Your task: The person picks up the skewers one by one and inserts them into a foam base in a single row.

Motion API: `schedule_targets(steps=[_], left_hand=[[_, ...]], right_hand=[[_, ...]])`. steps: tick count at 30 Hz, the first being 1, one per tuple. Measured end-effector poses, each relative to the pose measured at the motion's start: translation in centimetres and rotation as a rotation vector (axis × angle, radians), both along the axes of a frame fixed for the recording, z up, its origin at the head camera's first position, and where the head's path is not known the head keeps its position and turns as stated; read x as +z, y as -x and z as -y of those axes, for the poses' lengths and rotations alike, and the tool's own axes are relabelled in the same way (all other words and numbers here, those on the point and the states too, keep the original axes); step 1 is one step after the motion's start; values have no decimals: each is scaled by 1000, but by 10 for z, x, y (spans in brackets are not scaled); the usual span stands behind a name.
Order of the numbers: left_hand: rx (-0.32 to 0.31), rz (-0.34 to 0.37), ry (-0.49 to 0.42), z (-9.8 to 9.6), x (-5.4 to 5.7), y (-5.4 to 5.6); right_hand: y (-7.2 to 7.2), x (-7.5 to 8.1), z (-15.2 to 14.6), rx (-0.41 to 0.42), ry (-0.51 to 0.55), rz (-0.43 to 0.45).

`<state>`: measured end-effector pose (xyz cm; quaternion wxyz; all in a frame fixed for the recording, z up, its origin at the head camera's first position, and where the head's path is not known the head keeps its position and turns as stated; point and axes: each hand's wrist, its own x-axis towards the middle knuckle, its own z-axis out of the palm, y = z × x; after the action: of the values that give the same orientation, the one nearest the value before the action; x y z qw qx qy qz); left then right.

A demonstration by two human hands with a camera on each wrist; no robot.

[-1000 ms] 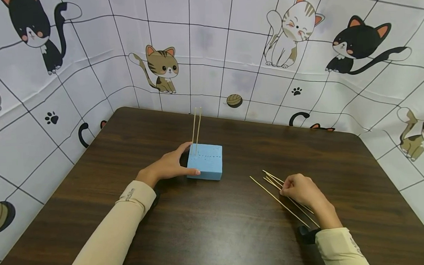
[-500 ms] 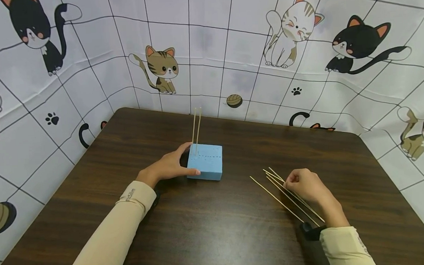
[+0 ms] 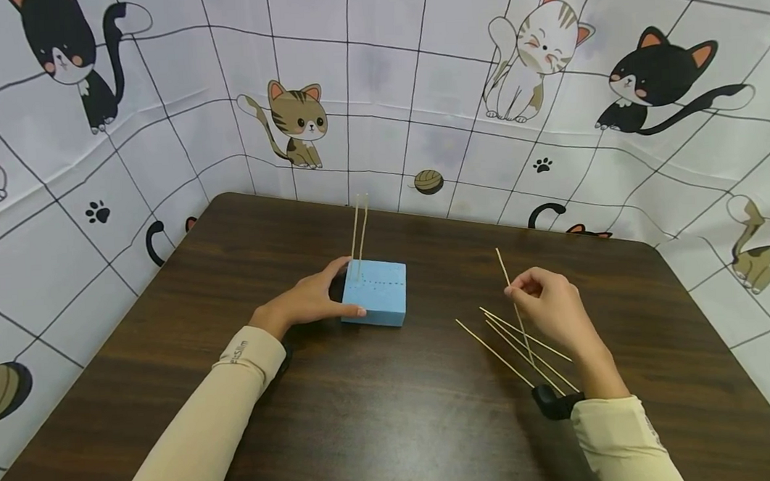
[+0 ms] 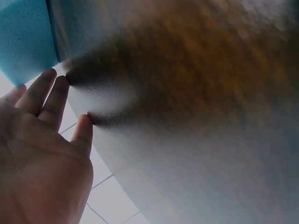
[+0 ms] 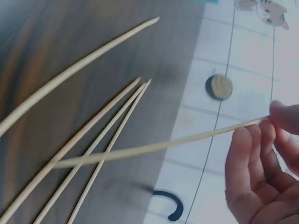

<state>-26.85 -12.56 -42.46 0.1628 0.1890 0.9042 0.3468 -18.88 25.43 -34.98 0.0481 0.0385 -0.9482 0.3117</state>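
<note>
A light blue foam block [image 3: 377, 293], dotted with small holes on top, sits on the table left of centre. Two thin wooden skewers [image 3: 362, 234] stand upright in its back left part. My left hand [image 3: 306, 299] grips the block from the left, thumb at the front and index finger at the back corner; the left wrist view shows the other fingers spread below the block [image 4: 25, 42]. Between thumb and fingertips my right hand [image 3: 550, 304] pinches one skewer [image 5: 173, 143], raised at a slant. Below that hand, several loose skewers [image 3: 495, 354] lie on the table.
The dark wood-grain table [image 3: 369, 430] reaches back to a white wall cloth [image 3: 376, 74] with cat drawings and grid lines. A black wrist device [image 3: 553, 403] sits at my right wrist, close over the ends of the loose skewers.
My right hand has risen and moved away from me, lifting one skewer out of the loose group and tilting it up. The left hand and foam block have stayed in place.
</note>
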Motion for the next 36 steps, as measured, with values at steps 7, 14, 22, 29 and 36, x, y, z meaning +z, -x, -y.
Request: schedule_targets(steps=[7, 14, 22, 29, 36], left_hand=[[5, 3, 8, 0, 1, -1], [0, 8, -7, -1, 3, -3], [0, 0, -3, 1, 1, -3], [4, -11, 9, 1, 0, -2], [10, -9, 15, 1, 3, -4]], right_hand=[[16, 6, 30, -1, 117, -136], [31, 13, 60, -4, 250, -236], [45, 16, 94, 44, 371, -270], [54, 21, 123, 103, 447, -286], [60, 21, 146, 146, 476, -294]])
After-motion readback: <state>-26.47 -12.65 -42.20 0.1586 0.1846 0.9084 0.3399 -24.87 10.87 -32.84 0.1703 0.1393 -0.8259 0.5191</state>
